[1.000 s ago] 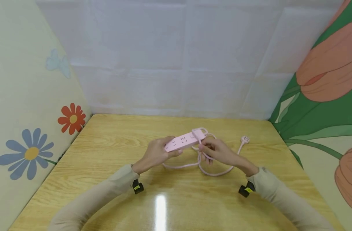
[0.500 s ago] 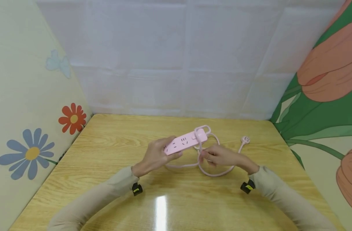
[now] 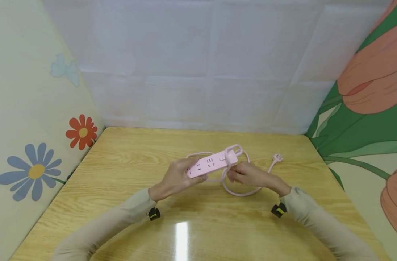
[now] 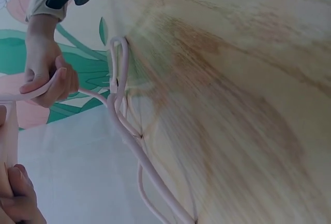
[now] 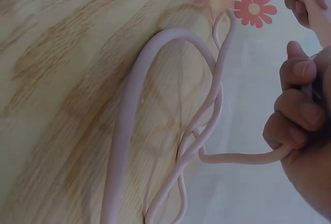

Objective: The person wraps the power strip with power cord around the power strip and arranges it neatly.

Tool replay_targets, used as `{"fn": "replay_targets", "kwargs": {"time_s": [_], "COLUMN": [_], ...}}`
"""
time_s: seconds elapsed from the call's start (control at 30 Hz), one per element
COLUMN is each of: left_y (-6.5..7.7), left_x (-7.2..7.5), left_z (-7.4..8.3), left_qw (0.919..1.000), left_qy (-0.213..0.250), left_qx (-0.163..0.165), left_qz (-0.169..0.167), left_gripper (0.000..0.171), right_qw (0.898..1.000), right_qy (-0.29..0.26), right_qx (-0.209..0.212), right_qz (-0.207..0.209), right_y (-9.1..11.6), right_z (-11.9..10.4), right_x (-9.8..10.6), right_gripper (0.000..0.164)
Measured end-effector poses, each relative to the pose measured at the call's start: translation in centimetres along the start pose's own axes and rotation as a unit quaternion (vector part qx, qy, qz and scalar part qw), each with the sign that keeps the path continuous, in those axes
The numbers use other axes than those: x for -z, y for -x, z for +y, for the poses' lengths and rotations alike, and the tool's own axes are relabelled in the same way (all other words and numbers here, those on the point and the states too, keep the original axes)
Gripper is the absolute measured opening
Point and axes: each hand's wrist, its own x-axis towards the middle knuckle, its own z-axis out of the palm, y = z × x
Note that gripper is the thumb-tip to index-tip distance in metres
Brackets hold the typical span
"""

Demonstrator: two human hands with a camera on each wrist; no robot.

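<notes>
A pink power strip (image 3: 212, 163) is held tilted above the table, its socket face up. My left hand (image 3: 177, 178) grips its left end, thumb along the near edge. One turn of its pink cord (image 3: 239, 194) wraps around the strip's right end. Just below that end, my right hand (image 3: 249, 174) holds the cord in curled fingers. In the right wrist view the cord (image 5: 121, 131) runs from those fingers (image 5: 295, 107) down to loose, crossing loops. The three-pin plug (image 3: 277, 158) lies to the right. The left hand's fingers are partly hidden by the strip.
The wooden table (image 3: 136, 152) reaches back to a white sheet (image 3: 172, 101). Flower-printed panels (image 3: 35, 172) stand at both sides. A light reflection (image 3: 181, 239) shows at the front. Small black wrist devices (image 3: 154, 214) hang under both sleeves.
The power strip has shifted slightly right. Part of the cord's left loop now shows behind the strip. My right hand's fingers, earlier hanging lower, are now curled near the strip's end.
</notes>
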Motion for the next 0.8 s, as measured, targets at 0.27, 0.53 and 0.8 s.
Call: {"fn": "replay_targets", "kwargs": {"time_s": [0.27, 0.53, 0.8], "left_y": [0.09, 0.17, -0.05], "left_x": [-0.07, -0.3, 0.17], "left_z": [0.16, 0.19, -0.06], "left_qw": [0.9999, 0.9996, 0.9996], "left_qy": [0.004, 0.011, 0.019], "left_qx": [0.0, -0.017, -0.007], "left_qz": [-0.012, -0.017, -0.022], "left_gripper": [0.052, 0.052, 0.052], "right_qw": [0.996, 0.989, 0.989], "right_qy": [0.082, 0.125, 0.116], "right_qx": [0.02, 0.054, 0.074], "right_qz": [0.033, 0.065, 0.062], "right_y": [-0.06, 0.21, 0.14], "right_z": [0.28, 0.65, 0.28], "right_x": [-0.29, -0.29, 0.1], "right_gripper": [0.023, 0.016, 0.015]}}
